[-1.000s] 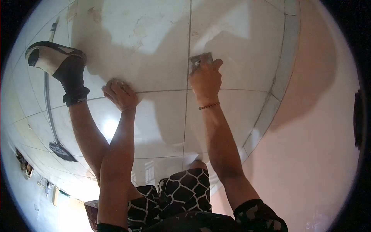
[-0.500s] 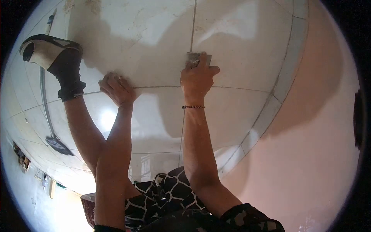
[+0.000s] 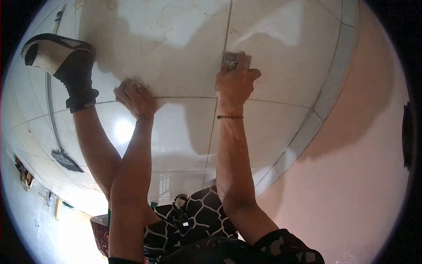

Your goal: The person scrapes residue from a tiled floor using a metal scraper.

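My right hand (image 3: 235, 88) is closed around a flat grey rectangular piece (image 3: 230, 59) and presses it against the tiled floor (image 3: 184, 127), beside a grout line. Its exact kind is not clear; my fingers cover part of it. A beaded bracelet (image 3: 230, 117) circles the right wrist. My left hand (image 3: 135, 97) rests on the floor to the left with its fingers curled under, near a cross joint line. Whatever might lie under those fingers is hidden.
My foot in a dark and beige shoe (image 3: 55, 55) stands at the left. Behind it lies a long-handled broom or squeegee (image 3: 66, 160) on the tiles. Grey skirting tiles (image 3: 325, 103) run along the pink wall (image 3: 351, 167) at the right. Brownish smears mark the far tiles.
My right hand and the grey piece have shifted slightly right and away from me along the floor. The left hand stays put on the tiles, and the view has moved a little.
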`<state>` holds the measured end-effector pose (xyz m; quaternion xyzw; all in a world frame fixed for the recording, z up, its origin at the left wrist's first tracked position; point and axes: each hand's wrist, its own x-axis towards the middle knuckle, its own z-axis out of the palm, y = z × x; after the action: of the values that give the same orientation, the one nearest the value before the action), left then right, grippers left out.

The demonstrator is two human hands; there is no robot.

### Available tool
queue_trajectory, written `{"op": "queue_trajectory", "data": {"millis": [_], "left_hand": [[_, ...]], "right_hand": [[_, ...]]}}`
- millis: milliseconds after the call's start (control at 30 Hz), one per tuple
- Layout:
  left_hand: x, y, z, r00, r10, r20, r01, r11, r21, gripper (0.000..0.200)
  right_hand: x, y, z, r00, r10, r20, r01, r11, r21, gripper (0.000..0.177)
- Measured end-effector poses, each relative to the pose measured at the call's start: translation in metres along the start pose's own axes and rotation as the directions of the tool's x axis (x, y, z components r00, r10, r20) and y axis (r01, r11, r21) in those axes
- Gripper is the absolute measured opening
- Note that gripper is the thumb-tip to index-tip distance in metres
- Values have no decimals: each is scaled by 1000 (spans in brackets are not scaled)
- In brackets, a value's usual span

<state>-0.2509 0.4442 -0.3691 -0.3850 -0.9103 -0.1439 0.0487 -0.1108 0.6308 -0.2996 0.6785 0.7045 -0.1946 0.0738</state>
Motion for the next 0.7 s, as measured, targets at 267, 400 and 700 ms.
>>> {"op": "queue_trajectory", "data": {"millis": [267, 400, 700], "left_hand": [[0, 1, 0, 998, -7, 55, 8, 1000, -21, 33], [-1, 0, 1, 1000, -19, 4, 19, 1000, 4, 30], [2, 2, -2, 1000, 2, 22, -1, 1000, -13, 26]], "right_hand": [[2, 8, -4, 999, 24, 33, -26, 998, 61, 54], [-9, 16, 5, 1000, -8, 1, 8, 993, 118, 57], [-7, 11, 2, 999, 34, 35, -37, 992, 117, 55]]}}
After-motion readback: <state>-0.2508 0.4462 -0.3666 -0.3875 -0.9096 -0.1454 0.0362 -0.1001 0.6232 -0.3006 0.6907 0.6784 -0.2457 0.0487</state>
